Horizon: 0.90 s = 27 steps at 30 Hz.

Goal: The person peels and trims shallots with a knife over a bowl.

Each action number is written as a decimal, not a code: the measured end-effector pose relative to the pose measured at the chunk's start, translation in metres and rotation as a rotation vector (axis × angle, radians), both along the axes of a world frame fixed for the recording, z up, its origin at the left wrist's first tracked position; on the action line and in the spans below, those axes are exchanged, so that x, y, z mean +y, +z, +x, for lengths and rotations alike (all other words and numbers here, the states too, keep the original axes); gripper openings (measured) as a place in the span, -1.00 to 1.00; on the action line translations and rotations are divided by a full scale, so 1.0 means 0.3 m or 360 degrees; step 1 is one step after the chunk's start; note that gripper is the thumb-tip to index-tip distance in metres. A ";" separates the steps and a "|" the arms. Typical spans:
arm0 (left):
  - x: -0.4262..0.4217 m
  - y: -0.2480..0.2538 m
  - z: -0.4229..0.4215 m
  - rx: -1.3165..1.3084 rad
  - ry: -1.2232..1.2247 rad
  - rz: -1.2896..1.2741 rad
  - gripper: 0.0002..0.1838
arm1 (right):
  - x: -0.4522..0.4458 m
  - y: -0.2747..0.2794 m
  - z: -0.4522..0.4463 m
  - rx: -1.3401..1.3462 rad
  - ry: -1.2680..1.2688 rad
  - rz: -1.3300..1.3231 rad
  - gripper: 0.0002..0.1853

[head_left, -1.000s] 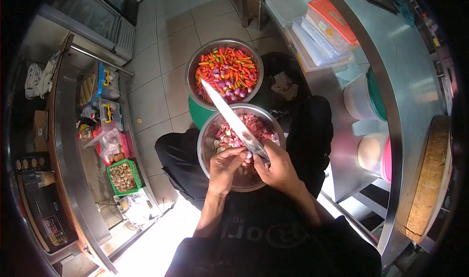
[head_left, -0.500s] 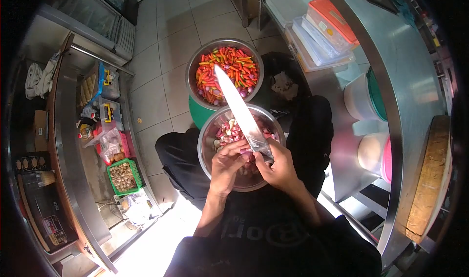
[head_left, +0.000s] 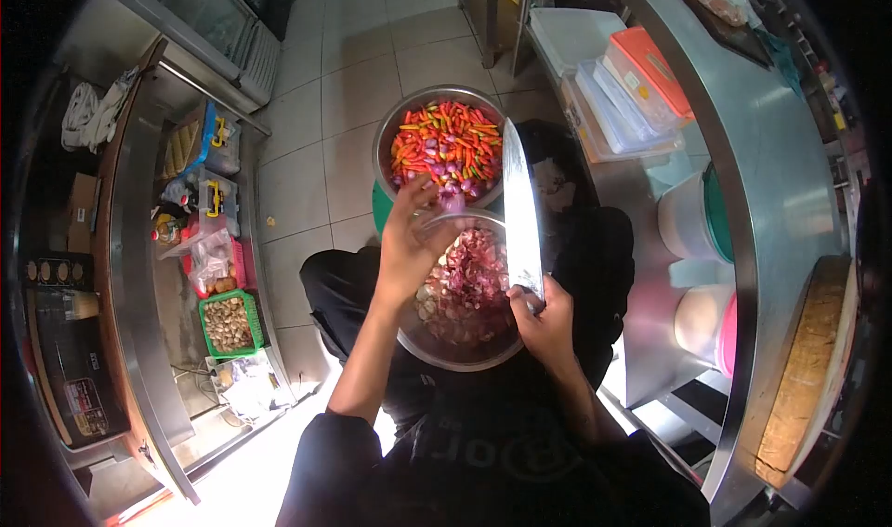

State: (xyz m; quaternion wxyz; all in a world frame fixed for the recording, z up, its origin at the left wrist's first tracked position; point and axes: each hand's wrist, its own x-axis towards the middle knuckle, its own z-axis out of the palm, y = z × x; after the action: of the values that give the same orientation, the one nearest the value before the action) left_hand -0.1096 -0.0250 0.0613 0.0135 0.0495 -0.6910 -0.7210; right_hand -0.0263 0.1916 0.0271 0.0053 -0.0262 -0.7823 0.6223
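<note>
My right hand [head_left: 546,321] grips a large kitchen knife [head_left: 523,220] by its handle, with the broad blade pointing up and away. My left hand [head_left: 409,243] is at the left rims of two metal bowls, fingers apart. A blurred purple shallot [head_left: 452,199] shows just beyond its fingertips; whether they touch cannot be made out. In my lap, the near bowl [head_left: 465,364] contains reddish shallot skins [head_left: 469,271] and pale pieces. Red and orange chillies [head_left: 446,132] fill the far bowl [head_left: 383,141], with peeled shallots at its near side.
A steel shelf on the left carries a green basket [head_left: 229,324] of small brownish pieces and plastic containers [head_left: 221,146]. To the right, lidded tubs [head_left: 683,220] stand under a steel counter [head_left: 780,137], with a round wooden board [head_left: 804,369] at its near end.
My hands have parted. The left moved forward toward the chilli bowl and opened, with the shallot now beyond its fingers. The right shifted right, turning the knife more upright in view.
</note>
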 end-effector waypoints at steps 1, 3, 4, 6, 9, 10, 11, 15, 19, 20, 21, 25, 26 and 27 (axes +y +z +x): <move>-0.008 -0.003 -0.006 0.0011 0.0003 0.0000 -0.34 | -0.002 0.000 0.002 0.0011 0.0003 0.0000 -0.84; -0.031 -0.039 -0.027 0.0001 0.0020 -0.0510 -0.35 | 0.001 -0.001 0.001 -0.0072 -0.0007 0.0021 -0.85; -0.043 -0.065 -0.012 0.0085 0.0021 -0.0490 -0.45 | 0.009 0.002 0.000 -0.0078 -0.0016 0.0021 -0.85; -0.075 -0.087 0.046 -0.0060 -0.0065 -0.0453 -0.53 | 0.022 0.006 0.011 -0.0323 0.0037 0.0150 -0.76; -0.103 -0.167 0.152 -0.0226 -0.0146 -0.0562 -0.69 | 0.012 -0.003 0.012 -0.0359 0.0031 0.0036 -0.76; -0.106 -0.174 0.186 -0.0300 -0.0273 -0.0828 -0.68 | 0.005 -0.006 0.012 -0.0371 0.0037 0.0033 -0.76; -0.108 -0.182 0.219 -0.0369 -0.0400 -0.1094 -0.67 | -0.004 -0.008 0.009 -0.0281 0.0056 -0.0026 -0.75; -0.083 -0.301 0.289 0.0006 -0.0223 -0.1585 -0.71 | -0.024 0.021 -0.006 -0.0100 0.0146 -0.0038 -0.74; -0.060 -0.382 0.246 0.0009 -0.0141 -0.1690 -0.68 | -0.023 0.011 0.002 -0.0068 0.0165 0.0005 -0.74; -0.058 -0.393 0.239 0.0033 -0.0174 -0.1761 -0.67 | -0.022 0.003 0.002 -0.0067 0.0158 0.0023 -0.73; -0.056 -0.403 0.233 0.0059 -0.0211 -0.1831 -0.67 | -0.020 0.000 0.004 -0.0068 0.0148 0.0041 -0.73; -0.067 -0.405 0.231 -0.0081 -0.0228 -0.1745 -0.68 | -0.008 0.018 0.004 -0.0098 0.0142 0.0061 -0.73; -0.066 -0.374 0.237 -0.0174 -0.0192 -0.1577 -0.67 | -0.005 0.017 0.004 -0.0094 0.0144 0.0063 -0.74; -0.068 -0.350 0.246 -0.0267 -0.0158 -0.1409 -0.67 | -0.003 0.015 0.007 -0.0091 0.0146 0.0063 -0.75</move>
State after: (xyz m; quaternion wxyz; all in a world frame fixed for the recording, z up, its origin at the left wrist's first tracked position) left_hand -0.0357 -0.0454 -0.0437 -0.0573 0.0642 -0.9330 -0.3493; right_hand -0.0242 0.1907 0.0314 -0.0451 -0.0081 -0.7948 0.6052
